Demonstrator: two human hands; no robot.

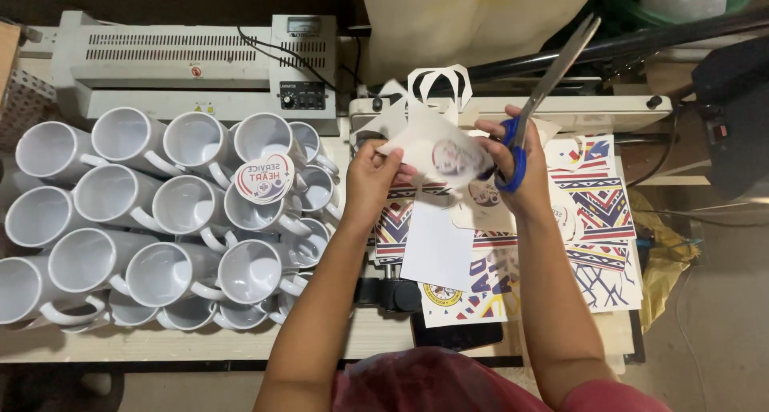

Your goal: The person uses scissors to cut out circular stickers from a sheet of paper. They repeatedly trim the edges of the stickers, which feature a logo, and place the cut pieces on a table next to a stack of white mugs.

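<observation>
While the left hand [370, 175] pinches a white printed paper cutout [436, 147] above the patterned sheets [597, 212], the right hand [513, 167] grips blue-handled scissors [533, 107]; the blade contact appears hidden behind the paper.

A round white label [264, 178] with red and blue print lies on the mugs [144, 220]. The laminator [192, 63] carries a small red round sticker, a yellow warning mark and a pale meter window at its right end.
</observation>
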